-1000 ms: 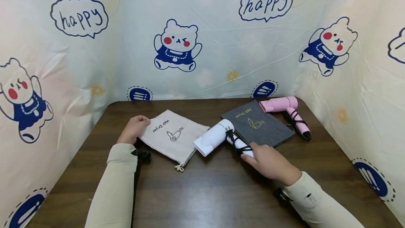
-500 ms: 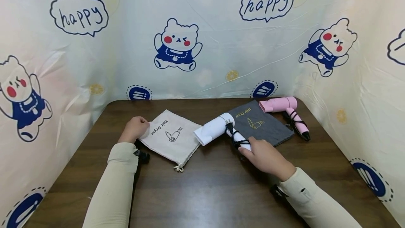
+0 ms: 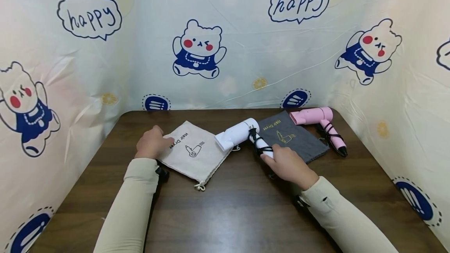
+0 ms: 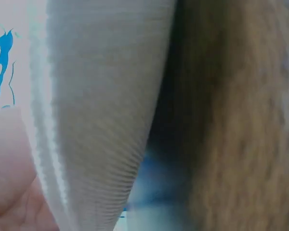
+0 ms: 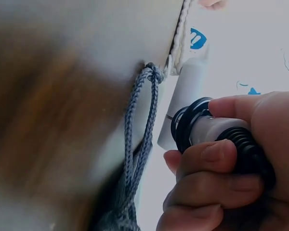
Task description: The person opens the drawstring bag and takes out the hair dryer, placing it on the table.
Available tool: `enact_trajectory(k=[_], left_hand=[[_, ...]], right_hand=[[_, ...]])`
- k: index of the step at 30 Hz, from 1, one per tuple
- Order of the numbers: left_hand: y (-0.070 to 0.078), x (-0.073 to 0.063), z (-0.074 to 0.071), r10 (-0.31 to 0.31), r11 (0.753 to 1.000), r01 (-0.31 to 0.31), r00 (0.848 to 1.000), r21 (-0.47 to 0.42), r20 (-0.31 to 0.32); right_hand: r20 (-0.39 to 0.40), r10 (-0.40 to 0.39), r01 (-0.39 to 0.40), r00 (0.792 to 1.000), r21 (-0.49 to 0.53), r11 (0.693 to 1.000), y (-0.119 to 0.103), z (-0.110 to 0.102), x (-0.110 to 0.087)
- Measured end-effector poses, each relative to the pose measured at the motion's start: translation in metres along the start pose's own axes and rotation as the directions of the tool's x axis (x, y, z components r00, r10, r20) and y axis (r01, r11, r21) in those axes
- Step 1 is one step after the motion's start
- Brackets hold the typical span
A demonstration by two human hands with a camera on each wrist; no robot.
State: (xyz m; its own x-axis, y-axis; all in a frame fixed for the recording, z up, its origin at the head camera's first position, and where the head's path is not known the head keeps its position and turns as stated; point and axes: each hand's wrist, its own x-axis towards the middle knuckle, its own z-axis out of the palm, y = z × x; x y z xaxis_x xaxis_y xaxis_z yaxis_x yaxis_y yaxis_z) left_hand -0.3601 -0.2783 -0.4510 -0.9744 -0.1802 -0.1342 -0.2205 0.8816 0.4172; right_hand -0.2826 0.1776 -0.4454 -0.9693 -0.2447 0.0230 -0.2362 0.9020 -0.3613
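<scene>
My right hand (image 3: 291,164) grips the handle end of a white hair dryer (image 3: 236,135), whose black cord is wrapped round the handle. In the right wrist view, the fingers (image 5: 207,185) curl round the handle beside the cord coils (image 5: 190,122). The dryer's nozzle hangs over the right corner of a beige drawstring bag (image 3: 190,159), printed "Hair Dryer". My left hand (image 3: 152,143) holds that bag by its left corner, thumb on top; its other fingers are partly hidden. Up close in the left wrist view, the bag's cloth (image 4: 101,96) fills the middle.
A dark grey drawstring bag (image 3: 295,139) with gold print lies to the right, its grey cord (image 5: 130,125) near the right hand. Behind it, a pink hair dryer (image 3: 313,116) rests at the back right of the brown table (image 3: 211,214). A printed curtain (image 3: 246,50) encloses the table.
The white hair dryer has moved back and slightly left in my right hand, toward the beige bag. My left hand has shifted slightly right, its thumb now further over the bag.
</scene>
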Motion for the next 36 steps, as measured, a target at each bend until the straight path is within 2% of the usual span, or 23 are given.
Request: enact_trajectory(k=[5,7,9,11,14,16,20,25,36], left_hand=[[0.011,-0.004,0.004,0.059,0.991,-0.050,0.996,0.124,-0.070],[0.015,-0.006,0.004,0.064,0.988,-0.053,0.995,0.147,-0.072],[0.020,-0.008,0.003,0.053,0.988,-0.048,0.998,0.150,-0.032],[0.024,-0.010,0.002,0.044,0.987,-0.049,0.998,0.152,0.034],[0.030,-0.013,0.003,0.039,0.986,-0.058,0.992,0.158,0.124],[0.032,-0.014,0.004,0.049,0.983,-0.074,0.988,0.166,0.148],[0.034,-0.015,0.007,0.062,0.982,-0.087,0.986,0.167,0.153],[0.031,-0.013,0.009,0.062,0.981,-0.088,0.987,0.173,0.147],[0.032,-0.013,0.008,0.107,0.980,-0.128,0.984,0.153,0.139]], right_hand=[[-0.004,-0.002,0.002,1.000,-0.005,1.000,-0.001,0.004,0.010],[-0.002,0.012,-0.012,1.000,-0.004,1.000,-0.002,0.006,0.014],[0.003,0.029,-0.029,1.000,0.004,1.000,-0.004,0.008,0.019],[0.006,0.046,-0.046,0.999,0.011,0.999,-0.007,0.009,0.023],[0.006,0.061,-0.062,0.998,0.019,0.998,-0.011,0.011,0.027],[-0.001,0.056,-0.056,0.998,0.015,0.998,-0.012,0.011,0.030],[-0.021,0.057,-0.057,0.998,-0.002,0.998,-0.015,0.013,0.036],[-0.017,0.109,-0.109,0.994,-0.002,0.994,-0.019,0.016,0.047],[0.012,0.195,-0.195,0.981,0.020,0.981,-0.024,0.020,0.071]])
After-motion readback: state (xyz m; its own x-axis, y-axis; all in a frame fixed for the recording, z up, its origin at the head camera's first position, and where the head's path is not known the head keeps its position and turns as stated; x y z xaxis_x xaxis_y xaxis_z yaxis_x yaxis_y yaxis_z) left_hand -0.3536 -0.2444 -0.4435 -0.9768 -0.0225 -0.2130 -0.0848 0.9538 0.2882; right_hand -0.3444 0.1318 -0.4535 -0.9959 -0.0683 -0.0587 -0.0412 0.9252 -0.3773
